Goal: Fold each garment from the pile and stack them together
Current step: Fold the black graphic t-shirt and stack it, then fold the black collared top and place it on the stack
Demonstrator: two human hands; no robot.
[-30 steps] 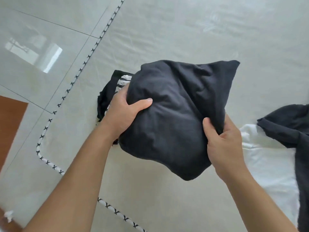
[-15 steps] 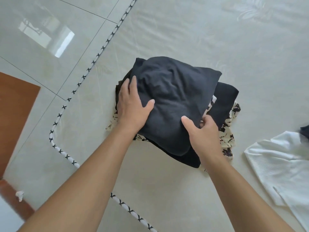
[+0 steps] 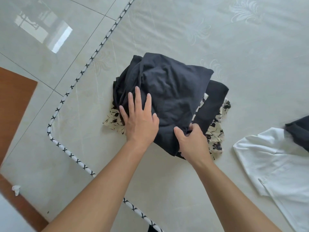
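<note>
My left hand (image 3: 139, 121) lies flat, fingers spread, on the rumpled dark folded shirt (image 3: 168, 91) topping the stack, while my right hand (image 3: 192, 141) pinches its near edge.

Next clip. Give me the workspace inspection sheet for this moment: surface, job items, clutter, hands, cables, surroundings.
Surface: pale mattress with embossed floral pattern and corded black-and-white piping along its edge.
Job's things: folded dark garment tops the stack, above a black garment and a cream black-print garment. Unfolded white shirt and another dark garment lie to the right.
Clutter: small white scrap on the floor.
Hands: left hand rests flat on the folded dark garment; right hand pinches its near edge.
Cables: nothing seen.
Surroundings: glossy floor tiles; brown wooden surface at left.
</note>
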